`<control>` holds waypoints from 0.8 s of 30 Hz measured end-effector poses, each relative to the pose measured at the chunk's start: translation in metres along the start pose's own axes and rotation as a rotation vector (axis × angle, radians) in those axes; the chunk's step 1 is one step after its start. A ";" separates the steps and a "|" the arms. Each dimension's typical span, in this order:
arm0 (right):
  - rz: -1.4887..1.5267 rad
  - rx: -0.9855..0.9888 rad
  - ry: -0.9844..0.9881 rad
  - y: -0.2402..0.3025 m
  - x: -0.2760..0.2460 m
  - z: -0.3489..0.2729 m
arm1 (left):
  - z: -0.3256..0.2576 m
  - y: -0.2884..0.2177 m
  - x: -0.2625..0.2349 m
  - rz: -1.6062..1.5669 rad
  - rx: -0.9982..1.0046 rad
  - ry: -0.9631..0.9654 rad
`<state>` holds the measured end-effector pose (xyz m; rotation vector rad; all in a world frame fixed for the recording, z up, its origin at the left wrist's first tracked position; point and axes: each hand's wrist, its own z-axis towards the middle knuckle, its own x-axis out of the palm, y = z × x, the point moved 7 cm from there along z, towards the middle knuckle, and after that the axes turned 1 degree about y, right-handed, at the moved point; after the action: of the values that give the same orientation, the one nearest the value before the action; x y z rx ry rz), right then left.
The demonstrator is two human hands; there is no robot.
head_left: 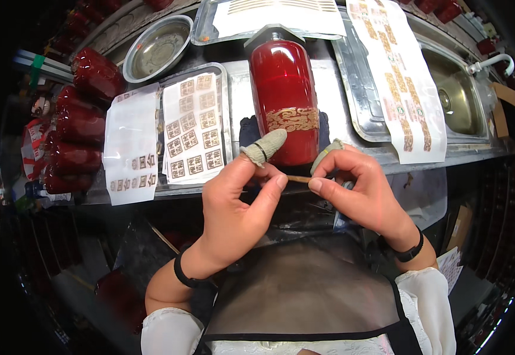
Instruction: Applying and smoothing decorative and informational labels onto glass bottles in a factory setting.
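Observation:
A thin, narrow brown strip (298, 178), perhaps a piece of decal, stretches level between my two hands. My left hand (233, 204) pinches its left end with the thumb, while the index finger, in a pale cloth finger cover, points up by the bottle. With thumb and fingers, my right hand (364, 188) grips the other end; its index finger is covered too. Just beyond lies a glossy dark red bottle (282, 77) on a dark cloth (325, 128). Its near end faces me, and a gold patterned band (293, 119) crosses its upper side.
Left of the bottle, printed decal sheets (192, 130) lie on a metal tray (226, 97), with a metal bowl (158, 48) behind. Several red vessels (80, 122) stand far left. On the right are a long decal sheet (400, 83) and a sink (455, 89) with a white tap (495, 61).

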<state>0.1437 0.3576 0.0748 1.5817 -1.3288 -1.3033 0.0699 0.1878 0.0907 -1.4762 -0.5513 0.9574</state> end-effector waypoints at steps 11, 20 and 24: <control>-0.059 -0.032 -0.169 -0.003 -0.006 0.007 | 0.003 0.025 -0.006 -0.079 -0.057 -0.063; -0.119 -0.047 -0.186 -0.003 -0.006 0.012 | 0.005 0.033 -0.001 -0.104 -0.095 -0.072; -0.075 -0.046 -0.234 -0.006 -0.008 0.014 | 0.007 0.035 -0.003 -0.092 -0.078 -0.108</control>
<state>0.1323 0.3681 0.0676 1.4955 -1.3782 -1.5938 0.0557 0.1838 0.0580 -1.4610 -0.7361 0.9560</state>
